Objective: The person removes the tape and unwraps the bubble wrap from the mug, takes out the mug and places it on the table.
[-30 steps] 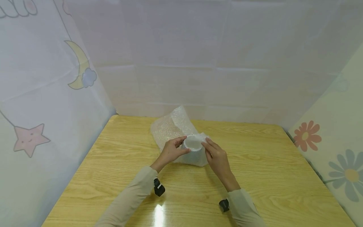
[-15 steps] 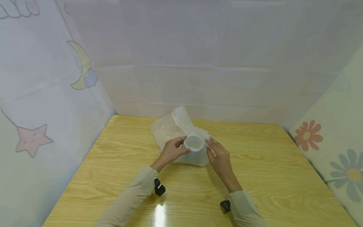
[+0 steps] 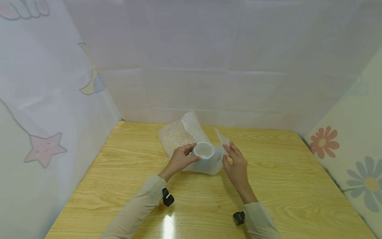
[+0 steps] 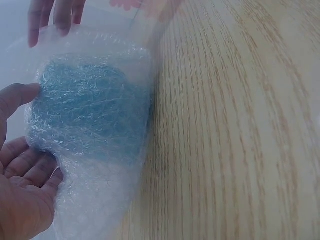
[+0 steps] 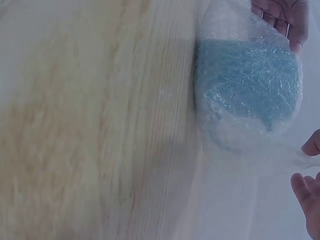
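Note:
A blue cup with a white inside (image 3: 204, 150) stands upright on a sheet of bubble wrap (image 3: 174, 134). In both wrist views the blue side of the cup (image 4: 85, 100) shows through a layer of the wrap. My left hand (image 3: 180, 159) holds the cup from the left, thumb at the near side of the rim and fingers at the far side. To the right of the cup, my right hand (image 3: 235, 164) pinches the wrap's raised end (image 3: 223, 139) between thumb and fingers. That end stretches out from the cup's side toward the hand in the right wrist view.
The wooden table (image 3: 286, 186) has its far edge close to a pale cloth backdrop (image 3: 191, 66). Printed side cloths (image 3: 44, 109) border it left and right. A black wrist camera (image 3: 168, 198) sits at the left cuff, another (image 3: 238, 218) at the right.
My right hand has moved right, drawing the end of the bubble wrap away from the cup's side. The left hand and the cup have stayed in place.

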### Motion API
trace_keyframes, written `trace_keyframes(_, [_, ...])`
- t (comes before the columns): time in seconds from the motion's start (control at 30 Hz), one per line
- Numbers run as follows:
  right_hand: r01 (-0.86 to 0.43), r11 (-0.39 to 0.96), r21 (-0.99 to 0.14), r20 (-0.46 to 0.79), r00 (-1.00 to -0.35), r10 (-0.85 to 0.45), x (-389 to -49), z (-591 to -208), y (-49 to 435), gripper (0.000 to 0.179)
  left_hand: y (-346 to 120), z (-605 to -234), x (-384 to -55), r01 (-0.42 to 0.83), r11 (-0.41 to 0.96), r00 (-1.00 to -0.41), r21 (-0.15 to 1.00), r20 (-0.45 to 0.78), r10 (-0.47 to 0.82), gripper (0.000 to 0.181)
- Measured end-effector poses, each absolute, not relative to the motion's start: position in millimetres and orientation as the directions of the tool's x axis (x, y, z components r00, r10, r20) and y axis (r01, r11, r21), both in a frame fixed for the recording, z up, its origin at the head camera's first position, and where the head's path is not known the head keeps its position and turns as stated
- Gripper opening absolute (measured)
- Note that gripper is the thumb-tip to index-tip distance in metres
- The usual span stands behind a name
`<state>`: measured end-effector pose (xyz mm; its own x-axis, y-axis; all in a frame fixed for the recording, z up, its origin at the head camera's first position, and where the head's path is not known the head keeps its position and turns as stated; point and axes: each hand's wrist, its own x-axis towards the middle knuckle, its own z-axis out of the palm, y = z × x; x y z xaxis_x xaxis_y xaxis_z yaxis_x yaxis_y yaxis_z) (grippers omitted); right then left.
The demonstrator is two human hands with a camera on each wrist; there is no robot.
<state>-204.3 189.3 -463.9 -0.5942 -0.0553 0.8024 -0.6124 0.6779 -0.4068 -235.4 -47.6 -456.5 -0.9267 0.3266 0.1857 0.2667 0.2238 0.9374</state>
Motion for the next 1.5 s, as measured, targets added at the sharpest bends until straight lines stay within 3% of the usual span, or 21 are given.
trace_keyframes(0.3, [-0.588, 0.639, -0.496, 0.768, -0.641, 0.005, -202, -460, 197, 0.049, -47, -455, -235, 0.253, 0.212, -0.929, 0.944, 0.176, 0.325, 0.061])
trace_keyframes(0.53, [-0.498, 0.582, -0.643, 0.666, -0.739, 0.104, -197, -457, 201, 0.051, -48, -436, -223, 0.271, 0.193, -0.916, 0.943, 0.191, 0.352, 0.059])
trace_keyframes(0.73, [-0.428, 0.56, -0.709, 0.6, -0.783, 0.162, -196, -457, 204, 0.055, -49, -419, -213, 0.268, 0.212, -0.916, 0.94, 0.18, 0.359, 0.057])
trace_keyframes(1.03, [-0.355, 0.546, -0.759, 0.528, -0.826, 0.196, -196, -459, 216, 0.059, -49, -456, -235, 0.255, 0.202, -0.924, 0.946, 0.176, 0.34, 0.061])
trace_keyframes(1.5, [-0.206, 0.434, -0.877, 0.345, -0.899, 0.27, -192, -462, 230, 0.061, -49, -456, -236, 0.248, 0.222, -0.93, 0.943, 0.168, 0.328, 0.062])
